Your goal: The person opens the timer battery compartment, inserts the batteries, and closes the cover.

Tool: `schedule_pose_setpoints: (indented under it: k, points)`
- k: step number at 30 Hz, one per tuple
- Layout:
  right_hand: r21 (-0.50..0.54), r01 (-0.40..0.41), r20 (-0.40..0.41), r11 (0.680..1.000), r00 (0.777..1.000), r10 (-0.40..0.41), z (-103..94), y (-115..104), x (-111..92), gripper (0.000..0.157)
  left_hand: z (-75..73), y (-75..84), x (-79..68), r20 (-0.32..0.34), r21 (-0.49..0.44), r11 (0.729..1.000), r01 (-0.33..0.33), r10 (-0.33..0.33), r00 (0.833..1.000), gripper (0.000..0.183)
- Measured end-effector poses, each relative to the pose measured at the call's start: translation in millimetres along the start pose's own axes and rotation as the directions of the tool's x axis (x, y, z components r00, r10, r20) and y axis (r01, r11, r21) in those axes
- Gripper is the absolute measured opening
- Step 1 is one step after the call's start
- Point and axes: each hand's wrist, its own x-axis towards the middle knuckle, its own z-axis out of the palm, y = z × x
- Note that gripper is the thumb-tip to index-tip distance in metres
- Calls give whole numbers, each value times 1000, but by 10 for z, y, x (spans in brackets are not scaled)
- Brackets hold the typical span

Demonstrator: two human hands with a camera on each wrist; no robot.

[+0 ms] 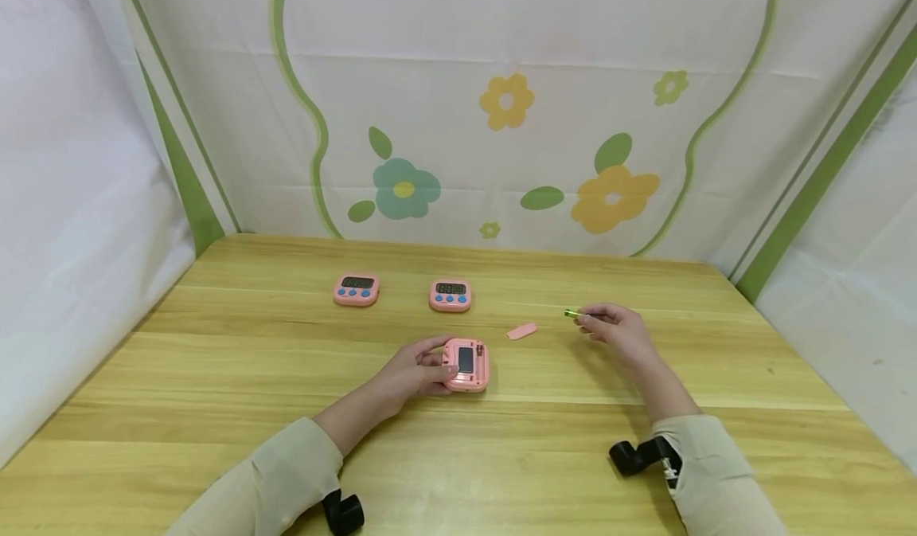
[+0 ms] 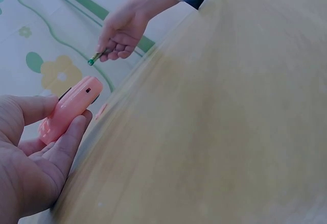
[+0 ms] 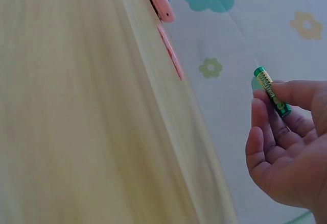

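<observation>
My left hand point(image 1: 415, 374) grips a pink digital timer point(image 1: 481, 378) by its left side, thumb on the back face and fingers beneath. The timer's back is turned up, and its narrow battery slot lies uncovered along the right side. To the right, my right hand point(image 1: 622, 335) pinches a small green and gold battery point(image 3: 271, 89) between thumb and fingers, above the table. Between the two hands, the pink battery cover point(image 1: 521, 331) lies loose on the wood. In the left wrist view the held timer point(image 2: 71, 106) shows edge-on.
Two more pink timers with blue buttons, a left one point(image 1: 356, 290) and a middle one point(image 1: 450, 295), lie face up towards the back of the wooden table point(image 1: 544, 456). A white flowered curtain point(image 1: 444, 58) hangs behind the table's far edge.
</observation>
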Motion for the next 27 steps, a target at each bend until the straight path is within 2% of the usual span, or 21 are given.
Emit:
schedule_pose_setpoints:
  k: [11, 19, 23, 27]
  points:
    - [106, 45, 72, 993, 996, -53, 404, -142, 48, 31, -9, -12, 7, 8, -11, 1000, -8, 8, 1000, 57]
    - [152, -22, 135, 988, 991, 2, 621, -166, 64, 30, -10, -9, 4, 10, -15, 1000, -11, 11, 1000, 57]
    - [236, -44, 196, 971, 981, -3, 687, -187, 45, 24, -9, -10, 6, 13, -18, 1000, -14, 14, 1000, 57]
    - [315, -37, 254, 948, 966, -47, 739, -184, 31, 17, -13, -17, 10, 17, -21, 1000, -17, 17, 1000, 57]
